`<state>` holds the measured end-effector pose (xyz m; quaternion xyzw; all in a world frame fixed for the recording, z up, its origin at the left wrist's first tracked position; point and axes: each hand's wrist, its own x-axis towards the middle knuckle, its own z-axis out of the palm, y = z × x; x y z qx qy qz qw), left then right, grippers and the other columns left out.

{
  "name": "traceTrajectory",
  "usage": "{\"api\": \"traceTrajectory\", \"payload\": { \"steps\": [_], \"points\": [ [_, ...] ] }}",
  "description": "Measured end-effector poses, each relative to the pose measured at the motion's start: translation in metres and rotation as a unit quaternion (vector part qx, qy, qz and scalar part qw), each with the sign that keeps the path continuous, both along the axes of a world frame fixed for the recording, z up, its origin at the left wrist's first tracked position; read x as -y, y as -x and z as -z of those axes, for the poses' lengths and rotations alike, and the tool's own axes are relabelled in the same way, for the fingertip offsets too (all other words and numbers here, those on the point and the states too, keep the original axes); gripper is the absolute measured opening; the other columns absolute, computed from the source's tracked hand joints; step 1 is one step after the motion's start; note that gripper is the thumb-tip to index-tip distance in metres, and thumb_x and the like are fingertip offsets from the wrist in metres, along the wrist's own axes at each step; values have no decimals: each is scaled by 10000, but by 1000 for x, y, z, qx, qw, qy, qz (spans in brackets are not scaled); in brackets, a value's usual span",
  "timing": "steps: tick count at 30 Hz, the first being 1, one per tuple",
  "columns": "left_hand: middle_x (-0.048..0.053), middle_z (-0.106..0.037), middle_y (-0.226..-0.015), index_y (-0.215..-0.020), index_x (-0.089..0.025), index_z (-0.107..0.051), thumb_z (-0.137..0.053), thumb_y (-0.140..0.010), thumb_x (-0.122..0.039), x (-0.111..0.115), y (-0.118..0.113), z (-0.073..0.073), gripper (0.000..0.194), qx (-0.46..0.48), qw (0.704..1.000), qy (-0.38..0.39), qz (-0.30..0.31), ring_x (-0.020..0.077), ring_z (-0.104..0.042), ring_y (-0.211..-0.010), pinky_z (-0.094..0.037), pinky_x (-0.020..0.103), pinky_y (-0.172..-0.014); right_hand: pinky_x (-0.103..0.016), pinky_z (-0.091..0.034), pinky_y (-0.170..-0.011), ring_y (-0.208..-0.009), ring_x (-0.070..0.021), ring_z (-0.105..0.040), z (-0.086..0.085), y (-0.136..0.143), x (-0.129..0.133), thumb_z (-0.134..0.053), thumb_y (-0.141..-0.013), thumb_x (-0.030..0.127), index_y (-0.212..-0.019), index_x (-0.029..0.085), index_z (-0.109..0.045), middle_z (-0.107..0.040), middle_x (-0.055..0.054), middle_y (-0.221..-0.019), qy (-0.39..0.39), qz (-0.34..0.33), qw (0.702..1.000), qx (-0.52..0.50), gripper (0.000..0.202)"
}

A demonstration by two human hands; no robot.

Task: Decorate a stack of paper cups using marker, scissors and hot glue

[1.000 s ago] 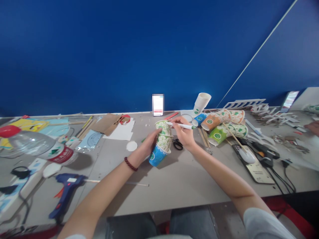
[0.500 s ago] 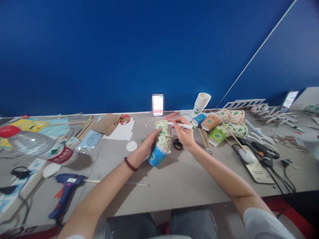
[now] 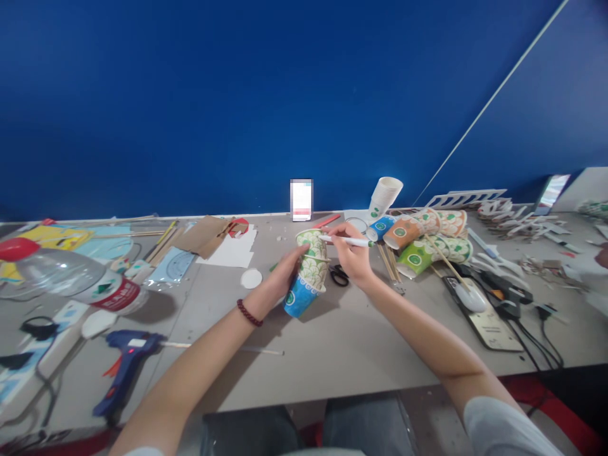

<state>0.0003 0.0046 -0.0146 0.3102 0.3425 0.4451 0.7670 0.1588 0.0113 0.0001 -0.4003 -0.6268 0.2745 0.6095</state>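
My left hand (image 3: 285, 272) is wrapped round a stack of paper cups (image 3: 312, 271), green-patterned above and blue at the bottom end, tilted over the table. Between the fingers of my right hand (image 3: 352, 253) is a white pen (image 3: 349, 240) with a green end. Its tip points left at the upper cup, close to the rim; whether it touches I cannot tell. Black-handled scissors (image 3: 339, 275) lie just below my right hand, partly hidden. A white paper disc (image 3: 251, 278) lies left of the cups.
A blue glue gun (image 3: 128, 364), a power strip (image 3: 45, 354) and a large bottle (image 3: 80, 278) are at left. On the right are joined paper cups (image 3: 413, 231), a white cup stack (image 3: 384, 196), a phone (image 3: 494, 326) and cables. A screen (image 3: 301, 201) stands against the wall.
My hands, the cups and the pen stay almost in place; the pen has shifted only slightly. Part of another person's hand now shows at the far right edge.
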Motion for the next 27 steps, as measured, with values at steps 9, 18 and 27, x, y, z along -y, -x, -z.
{"api": "traceTrajectory", "payload": {
  "steps": [9,18,27],
  "points": [
    [101,-718,-888,-1062,-120,-652,-679,-762,-369,2,0,-3,391,-10,1000,9,-4,218,-672,-774,-516,318,-746,-403,-516,-843,-881,-205,-645,-4,1,2,-514,-844,212,-823,239,-575,-671,-29,-914,0,2,1000,-20,70],
    [85,-718,-843,-1038,-122,-661,-680,-764,-340,3,-1,-4,350,6,1000,7,-7,210,-671,-783,-508,299,-754,-403,-517,-854,-921,-205,-646,-4,1,1,-513,-841,212,-806,234,-567,-675,-28,-910,2,3,1000,-26,68],
    [99,-718,-856,-1048,-116,-657,-670,-770,-348,3,-2,-4,363,-1,1000,12,-3,217,-670,-776,-519,317,-756,-407,-515,-834,-907,-211,-645,-5,1,2,-516,-821,188,-790,228,-582,-687,-35,-895,-6,-1,1000,-13,84]
  ]
}}
